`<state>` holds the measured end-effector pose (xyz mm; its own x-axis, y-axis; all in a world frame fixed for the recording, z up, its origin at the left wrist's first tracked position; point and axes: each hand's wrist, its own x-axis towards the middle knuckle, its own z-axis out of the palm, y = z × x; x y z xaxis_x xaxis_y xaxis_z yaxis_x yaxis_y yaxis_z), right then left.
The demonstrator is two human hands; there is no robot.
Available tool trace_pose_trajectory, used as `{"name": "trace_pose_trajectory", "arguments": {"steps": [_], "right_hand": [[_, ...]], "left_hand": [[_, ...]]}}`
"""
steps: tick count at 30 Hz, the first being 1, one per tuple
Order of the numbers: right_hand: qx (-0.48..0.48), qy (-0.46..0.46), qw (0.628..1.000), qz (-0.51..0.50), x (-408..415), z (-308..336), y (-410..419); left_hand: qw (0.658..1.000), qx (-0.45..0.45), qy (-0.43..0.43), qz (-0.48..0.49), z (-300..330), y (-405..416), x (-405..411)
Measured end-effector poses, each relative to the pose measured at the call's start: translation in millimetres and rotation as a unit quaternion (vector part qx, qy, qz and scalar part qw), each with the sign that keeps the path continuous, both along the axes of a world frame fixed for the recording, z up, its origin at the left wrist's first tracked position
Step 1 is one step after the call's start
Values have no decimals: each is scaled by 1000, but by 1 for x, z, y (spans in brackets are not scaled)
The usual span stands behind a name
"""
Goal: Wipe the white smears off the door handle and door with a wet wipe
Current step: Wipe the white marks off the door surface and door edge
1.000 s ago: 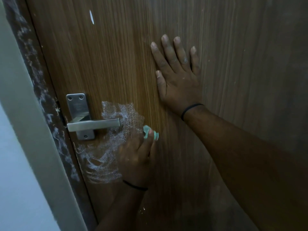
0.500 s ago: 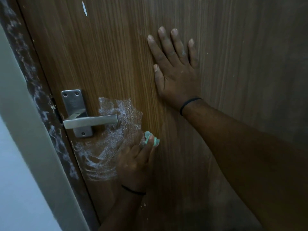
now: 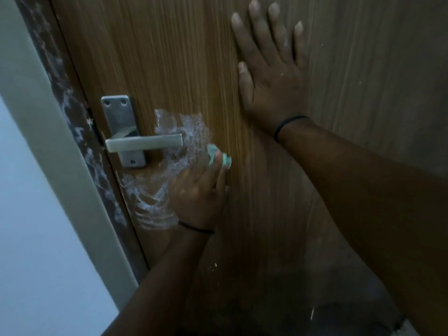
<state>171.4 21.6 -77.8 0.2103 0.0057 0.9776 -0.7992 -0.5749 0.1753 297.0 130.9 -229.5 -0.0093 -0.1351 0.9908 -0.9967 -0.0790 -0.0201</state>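
Presently, the left hand point(image 3: 197, 195) pinches a crumpled green wet wipe point(image 3: 218, 156) under its fingertips against the wooden door point(image 3: 181, 57), just right of the free end of the metal lever handle point(image 3: 144, 143). White smears point(image 3: 155, 197) spread around and below the handle, beside that hand. The right hand point(image 3: 269, 76) lies flat and spread on the door above, holding nothing.

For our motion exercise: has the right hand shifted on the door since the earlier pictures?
No: the right hand lies flat on the door, as far up and right of the door handle as before.
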Motion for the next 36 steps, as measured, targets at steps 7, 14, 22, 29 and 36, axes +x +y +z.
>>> {"name": "trace_pose_trajectory", "arguments": {"steps": [7, 14, 22, 29, 36], "right_hand": [[5, -2, 1000, 4, -1, -2, -3], [45, -27, 999, 12, 4, -33, -2], [79, -24, 996, 14, 5, -79, -4], [78, -25, 996, 19, 5, -85, -4], [98, -24, 995, 14, 5, -106, 1]], "left_hand": [[999, -35, 12, 11, 15, -3, 0], [999, -40, 20, 24, 22, -7, 0], [998, -40, 35, 21, 20, -2, 11], [996, -65, 48, 46, 27, -3, 7], [995, -66, 49, 62, 39, -5, 13]]}}
